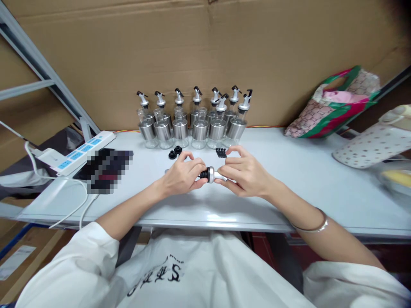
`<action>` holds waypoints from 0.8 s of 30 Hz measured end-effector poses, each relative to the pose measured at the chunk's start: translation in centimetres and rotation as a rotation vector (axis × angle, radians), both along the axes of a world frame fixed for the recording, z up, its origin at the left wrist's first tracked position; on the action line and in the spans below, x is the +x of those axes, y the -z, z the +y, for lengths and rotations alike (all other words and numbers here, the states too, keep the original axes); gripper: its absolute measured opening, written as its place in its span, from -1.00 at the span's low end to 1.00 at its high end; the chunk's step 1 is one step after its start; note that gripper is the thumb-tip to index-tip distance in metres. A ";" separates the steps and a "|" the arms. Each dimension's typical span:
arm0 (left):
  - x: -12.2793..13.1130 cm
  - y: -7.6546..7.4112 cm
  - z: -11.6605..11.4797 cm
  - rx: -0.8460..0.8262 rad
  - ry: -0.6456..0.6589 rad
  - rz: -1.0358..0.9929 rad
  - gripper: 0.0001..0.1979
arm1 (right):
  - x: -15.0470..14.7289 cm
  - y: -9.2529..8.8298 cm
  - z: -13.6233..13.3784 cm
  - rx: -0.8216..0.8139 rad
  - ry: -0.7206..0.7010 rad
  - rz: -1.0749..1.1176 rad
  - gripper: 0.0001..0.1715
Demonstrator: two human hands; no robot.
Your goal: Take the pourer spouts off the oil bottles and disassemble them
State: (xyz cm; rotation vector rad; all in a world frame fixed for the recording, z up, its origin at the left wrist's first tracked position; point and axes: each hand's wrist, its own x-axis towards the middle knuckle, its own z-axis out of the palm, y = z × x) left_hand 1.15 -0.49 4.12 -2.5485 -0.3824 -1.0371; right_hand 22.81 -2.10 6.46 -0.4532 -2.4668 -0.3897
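Observation:
Between my two hands, just above the front of the table, lies a silver and black bottle pourer (pixel 210 175) held sideways. The fingers of my left hand (pixel 184 174) close round its black ribbed stopper end. My right hand (pixel 242 171) pinches the silver spout end. Black round stopper pieces (pixel 175 152) lie on the table beyond my left hand. A small row of black flip-cap pieces (pixel 221 152) lies by my right fingertips. Behind stand several glass bottles with steel sleeves (pixel 199 129); some carry pourers, while others in the front row have bare necks.
On the left are a white power strip (pixel 86 152) with cables and a blurred-out dark device (pixel 105 169). A patterned bag (pixel 334 105), a spotted white container (pixel 362 139) and a yellow-filled clear item (pixel 398 177) stand right on the white table (pixel 282 171). Cardboard (pixel 180 42) rises behind.

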 end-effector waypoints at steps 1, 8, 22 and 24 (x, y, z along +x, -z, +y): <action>0.0 0.0 0.0 0.024 0.009 -0.002 -0.68 | 0.0 0.0 -0.1 -0.026 0.011 -0.006 -0.69; -0.2 -0.6 0.0 0.128 0.024 -0.003 -0.69 | -0.2 -0.1 -0.4 -0.402 -0.080 0.059 -0.66; -1.2 -1.1 0.3 0.188 -0.045 0.040 -0.64 | -0.5 0.6 -0.5 -1.532 -0.168 0.259 -0.41; -1.1 -1.3 0.4 0.209 -0.024 0.020 -0.67 | -0.7 0.8 -0.4 -1.616 -0.212 0.301 -0.38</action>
